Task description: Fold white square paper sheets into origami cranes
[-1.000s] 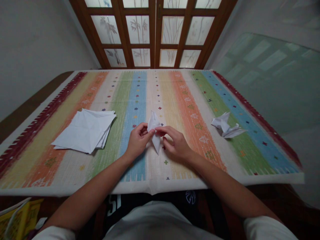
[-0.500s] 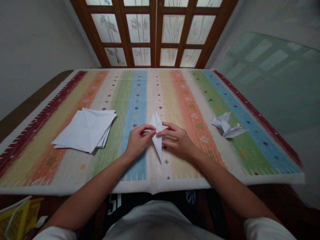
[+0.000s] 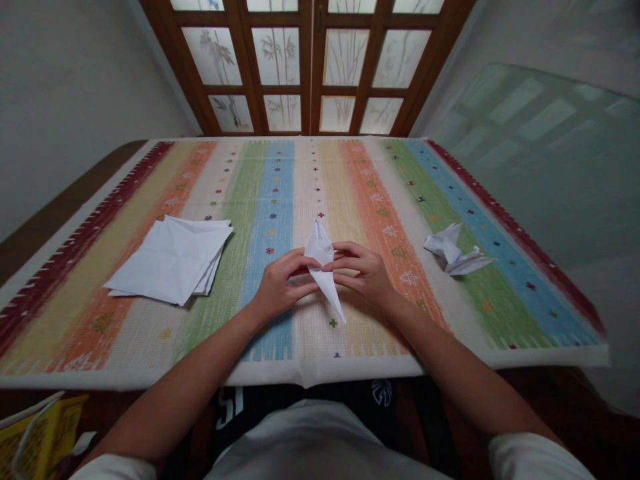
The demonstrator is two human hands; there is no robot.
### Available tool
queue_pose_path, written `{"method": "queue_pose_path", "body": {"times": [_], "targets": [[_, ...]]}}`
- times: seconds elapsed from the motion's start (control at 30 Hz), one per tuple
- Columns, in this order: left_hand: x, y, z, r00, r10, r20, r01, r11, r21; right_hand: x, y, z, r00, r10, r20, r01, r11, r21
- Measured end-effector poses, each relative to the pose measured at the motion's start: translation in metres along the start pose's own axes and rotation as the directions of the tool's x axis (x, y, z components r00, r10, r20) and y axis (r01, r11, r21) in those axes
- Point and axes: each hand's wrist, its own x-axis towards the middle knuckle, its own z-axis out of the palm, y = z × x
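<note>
A narrow piece of folded white paper (image 3: 320, 248), pointed at both ends, is held between my two hands above the middle of the table. My left hand (image 3: 281, 280) grips its left edge with fingers and thumb. From the other side, my right hand (image 3: 364, 270) holds the right edge, its fingertips near the paper's middle. The lower point of the paper slants down to the right. To the right lies a folded paper bird (image 3: 457, 252), apart from both hands. On the left rests a stack of creased white paper sheets (image 3: 167, 257).
A striped, patterned cloth (image 3: 200, 340) covers the table. Beyond its far edge stand wooden doors (image 3: 311, 67) with patterned glass panes. A pale green glass-like panel (image 3: 545, 167) leans at the right wall. A yellow basket (image 3: 45, 433) sits below the table's left front.
The folded paper has turned, its lower point swinging right and its upper part spreading wider. My left fingers have shifted from a pinch at its middle to its left edge.
</note>
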Motion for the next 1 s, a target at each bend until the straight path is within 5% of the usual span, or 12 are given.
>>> {"method": "queue_pose_path", "body": {"times": [0.23, 0.37, 0.63, 0.8, 1.0], "targets": [[-0.002, -0.004, -0.003, 0.980, 0.200, -0.012, -0.197, 0.972, 0.126, 0.002, -0.005, -0.001, 1.000, -0.015, -0.012, 0.016, 1.000, 0.027], [-0.003, -0.006, -0.005, 0.977, 0.213, -0.006, -0.210, 0.967, 0.145, 0.003, -0.005, -0.001, 1.000, -0.020, -0.011, 0.020, 0.999, 0.048], [-0.002, -0.001, 0.007, 0.992, -0.037, -0.117, 0.038, 0.999, 0.001, 0.004, -0.010, 0.005, 0.997, 0.075, -0.010, -0.073, 0.989, 0.131], [-0.002, 0.003, 0.013, 0.951, -0.270, -0.150, 0.240, 0.952, -0.191, 0.005, -0.015, 0.014, 0.964, 0.265, -0.016, -0.248, 0.919, 0.306], [-0.002, 0.004, 0.016, 0.914, -0.384, -0.127, 0.342, 0.902, -0.264, 0.005, -0.018, 0.023, 0.908, 0.419, -0.014, -0.370, 0.815, 0.445]]}}
